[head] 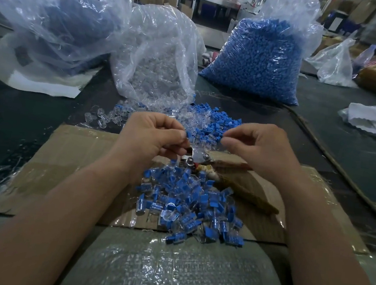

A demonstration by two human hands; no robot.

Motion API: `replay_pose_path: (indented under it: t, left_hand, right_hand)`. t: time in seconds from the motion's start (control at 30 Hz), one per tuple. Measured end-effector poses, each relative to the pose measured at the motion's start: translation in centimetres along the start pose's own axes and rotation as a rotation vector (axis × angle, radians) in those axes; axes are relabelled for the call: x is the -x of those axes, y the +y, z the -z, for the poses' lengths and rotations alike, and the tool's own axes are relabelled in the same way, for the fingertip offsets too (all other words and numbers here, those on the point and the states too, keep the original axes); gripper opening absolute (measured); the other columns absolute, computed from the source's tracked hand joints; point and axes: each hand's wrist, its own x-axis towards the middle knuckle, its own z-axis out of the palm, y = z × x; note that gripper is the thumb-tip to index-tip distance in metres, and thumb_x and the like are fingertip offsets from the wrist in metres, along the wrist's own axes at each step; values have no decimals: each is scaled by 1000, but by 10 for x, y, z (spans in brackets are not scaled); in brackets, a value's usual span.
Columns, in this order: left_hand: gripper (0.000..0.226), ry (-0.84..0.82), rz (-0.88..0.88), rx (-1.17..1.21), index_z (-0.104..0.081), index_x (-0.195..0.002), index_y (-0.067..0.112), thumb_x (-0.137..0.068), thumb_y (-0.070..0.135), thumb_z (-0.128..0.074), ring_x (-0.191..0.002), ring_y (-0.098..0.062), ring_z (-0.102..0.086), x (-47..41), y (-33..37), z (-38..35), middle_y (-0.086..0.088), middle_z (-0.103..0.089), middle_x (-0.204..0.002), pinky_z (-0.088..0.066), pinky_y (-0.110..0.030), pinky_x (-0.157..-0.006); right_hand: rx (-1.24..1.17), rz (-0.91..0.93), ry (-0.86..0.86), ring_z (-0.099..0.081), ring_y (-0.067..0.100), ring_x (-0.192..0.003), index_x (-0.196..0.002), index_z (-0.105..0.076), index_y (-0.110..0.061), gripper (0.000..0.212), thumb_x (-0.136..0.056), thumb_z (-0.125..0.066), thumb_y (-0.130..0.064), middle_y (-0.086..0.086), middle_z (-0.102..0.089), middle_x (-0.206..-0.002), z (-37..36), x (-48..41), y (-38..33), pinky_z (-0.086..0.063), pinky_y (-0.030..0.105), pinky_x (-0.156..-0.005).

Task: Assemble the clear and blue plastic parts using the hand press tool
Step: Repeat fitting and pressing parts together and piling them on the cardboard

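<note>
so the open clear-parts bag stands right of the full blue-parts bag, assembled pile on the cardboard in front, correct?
Not quite: the head view shows the clear-parts bag left of the blue-parts bag. The assembled pile does lie on the cardboard.

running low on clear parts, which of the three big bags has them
The middle bag: its contents are colourless and see-through. The right bag is packed solid bright blue, and the left bag shows something darker blue inside.
</note>
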Motion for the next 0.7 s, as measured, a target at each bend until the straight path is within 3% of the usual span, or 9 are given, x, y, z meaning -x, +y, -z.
replay_pose_path:
  t: [0.13, 0.27, 0.43, 0.57, 0.7]
  left_hand:
    - [13, 35, 4, 21, -61, -71, 4, -80, -4, -60, -50, -12, -63, -1, 0, 1, -7, -68, -60, -50, -17, -47]
    - [12, 54, -17, 19, -60, -72, 5, -81, -3, -60, -50, -11, -63, -2, -1, 2, -6, -69, -60, -50, -17, -47]
    - [11, 47, -19, 23, -59, -74, 5, -82, -3, -58, -52, -11, -64, -3, -2, 3, -5, -69, -61, -51, -18, -49]
    - [12, 25, -2, 30, -57, -74, 5, -83, -4, -56, -53, -11, -64, -5, -3, 4, -4, -69, -60, -52, -18, -51]
    - [14, 24, 2, 46, -54, -75, 4, -84, -7, -53, -52, -9, -63, -6, -3, 4, -3, -68, -59, -51, -17, -49]
  right_hand:
    - [107, -159, -337, -54, -5, -84, -93, -61, -39, 22, -76, -71, -30, -23, -58, -88, 13, -1, 13, -37, 10, -65]
    - [144, -274, -599, -44, -6, -90, -111, -49, -41, 50, -73, -75, -23, -27, -46, -98, 14, 1, 12, -30, 14, -68]
    - [246, -289, -617, -39, 6, -100, -127, -41, -38, 73, -67, -80, -24, -19, -39, -108, 11, 2, 9, -32, 21, -74]
    - [278, -257, -553, -41, 1, -88, -122, -49, -34, 63, -67, -78, -21, -24, -41, -94, 5, 2, 3, -33, 17, -66]
    - [477, -206, -437, -50, 10, -88, -108, -54, -31, 42, -70, -72, -26, -11, -53, -95, -6, 1, -6, -47, 32, -77]
